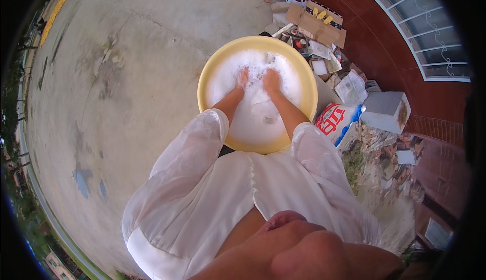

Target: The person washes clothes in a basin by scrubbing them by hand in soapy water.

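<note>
A round yellow basin (205,85) stands in front of me, filled with white suds (253,125). Both hands reach down into the foam toward the far half of the basin, a short gap between them. My left hand (242,79) is sunk in the suds, its fingers mostly covered. Foam also hides the fingertips of my right hand (271,81). Whether either hand grips something under the suds cannot be made out. Greyish wet patches show through the foam beyond and nearer than the hands; what they are is unclear.
Right of the basin lies a white sack (338,119) with red and blue print, beside a pale grey block-shaped box (386,111). Farther back, a cardboard box (324,33) holds yellow corn cobs among clutter. A dark red wall (385,62) with a barred window (430,32) borders the concrete ground (136,77).
</note>
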The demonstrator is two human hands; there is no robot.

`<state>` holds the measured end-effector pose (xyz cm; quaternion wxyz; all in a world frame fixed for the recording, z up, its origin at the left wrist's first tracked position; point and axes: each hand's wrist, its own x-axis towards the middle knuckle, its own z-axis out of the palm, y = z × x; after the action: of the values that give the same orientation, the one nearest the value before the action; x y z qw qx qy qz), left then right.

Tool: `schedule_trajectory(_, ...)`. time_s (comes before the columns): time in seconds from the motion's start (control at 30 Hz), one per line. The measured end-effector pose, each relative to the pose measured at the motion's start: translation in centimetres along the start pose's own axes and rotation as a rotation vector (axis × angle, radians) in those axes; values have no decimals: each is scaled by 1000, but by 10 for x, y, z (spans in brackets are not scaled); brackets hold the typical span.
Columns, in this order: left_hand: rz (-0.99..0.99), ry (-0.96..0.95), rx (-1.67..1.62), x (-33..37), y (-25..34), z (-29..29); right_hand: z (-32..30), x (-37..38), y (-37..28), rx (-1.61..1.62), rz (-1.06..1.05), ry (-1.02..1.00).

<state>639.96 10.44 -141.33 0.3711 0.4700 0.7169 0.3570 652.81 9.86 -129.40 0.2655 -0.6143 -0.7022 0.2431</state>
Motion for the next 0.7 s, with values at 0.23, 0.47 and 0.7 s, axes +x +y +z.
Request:
schedule_trajectory(0.23,178,-94,-177,-422,188,-156,-218,-342,-102,315,-69,-45)
schedule_trajectory(0.47,502,-31,549,-502,171,-149,-228,-409,-106,-227,-583,209)
schedule_trajectory(0.7,593,238,653,13,-49,38,61,26,91,44,27,-600)
